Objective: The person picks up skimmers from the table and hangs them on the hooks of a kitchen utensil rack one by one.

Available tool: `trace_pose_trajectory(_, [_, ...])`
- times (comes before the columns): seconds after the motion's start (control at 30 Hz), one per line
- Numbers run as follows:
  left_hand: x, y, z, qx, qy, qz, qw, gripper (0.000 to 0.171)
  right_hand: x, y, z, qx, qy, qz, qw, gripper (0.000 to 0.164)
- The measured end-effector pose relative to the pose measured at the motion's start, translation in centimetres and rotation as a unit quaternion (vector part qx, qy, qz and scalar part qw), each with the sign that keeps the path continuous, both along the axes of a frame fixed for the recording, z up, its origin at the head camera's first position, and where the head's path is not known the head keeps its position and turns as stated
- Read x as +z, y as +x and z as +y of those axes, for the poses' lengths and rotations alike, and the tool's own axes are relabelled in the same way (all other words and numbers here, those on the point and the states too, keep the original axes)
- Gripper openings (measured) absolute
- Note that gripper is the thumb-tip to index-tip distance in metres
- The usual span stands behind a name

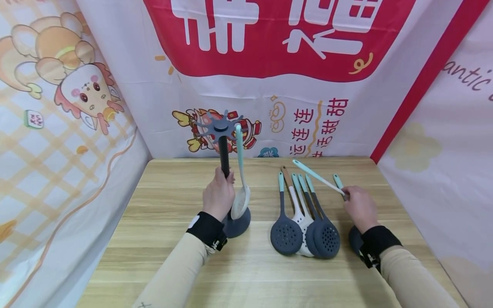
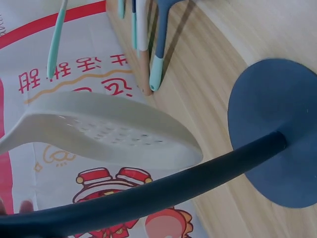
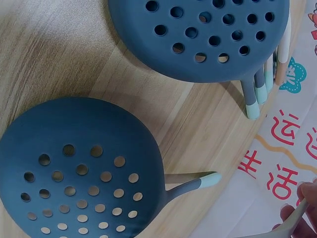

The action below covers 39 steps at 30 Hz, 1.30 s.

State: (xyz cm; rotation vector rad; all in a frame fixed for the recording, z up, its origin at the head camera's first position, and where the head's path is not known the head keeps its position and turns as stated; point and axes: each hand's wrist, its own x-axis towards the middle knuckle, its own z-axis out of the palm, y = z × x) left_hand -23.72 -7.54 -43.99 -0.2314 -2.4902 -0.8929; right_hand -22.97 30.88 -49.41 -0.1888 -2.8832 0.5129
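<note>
My left hand (image 1: 218,194) grips the black pole (image 1: 224,155) of a utensil stand with a round dark base (image 2: 277,109) and a hooked top (image 1: 221,125). From one hook hangs a white slotted ladle (image 1: 241,202) with a mint handle, right beside that hand. My right hand (image 1: 360,208) pinches the white shaft of a mint-handled utensil (image 1: 313,171), whose handle points up and left; its head is hidden in the head view. Beneath the right wrist lies a dark blue skimmer (image 3: 84,163), partly covered by the arm in the head view.
Between the hands, several utensils lie side by side on the wooden table (image 1: 177,261), including a dark skimmer (image 1: 286,236), a white slotted one (image 1: 304,222) and another dark skimmer (image 1: 327,239). A printed cloth (image 1: 154,111) stands behind the table.
</note>
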Motion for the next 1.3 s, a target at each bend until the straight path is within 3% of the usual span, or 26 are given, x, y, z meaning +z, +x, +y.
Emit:
trace_pose_trajectory(0.3, [0.5, 0.2, -1.4, -0.063, 0.004, -0.054, 0.9965, 0.019, 0.3, -0.2, -0.2, -0.001, 0.002, 0.006, 1.000, 0.031])
trace_pose_trajectory(0.5, [0.6, 0.0, -2.1, -0.097, 0.010, -0.052, 0.9938, 0.029, 0.6, -0.1, -0.4, 0.001, 0.001, 0.010, 1.000, 0.033])
trace_pose_trajectory(1.13, [0.4, -0.4, -2.4, -0.120, 0.070, -0.038, 0.9896, 0.026, 1.3, 0.1, -1.1, 0.019, -0.023, 0.048, 0.998, 0.029])
trace_pose_trajectory(1.3, [0.3, -0.4, -2.3, -0.121, 0.077, -0.044, 0.9887, 0.024, 1.5, 0.2, -1.3, 0.014, -0.028, 0.033, 0.999, 0.029])
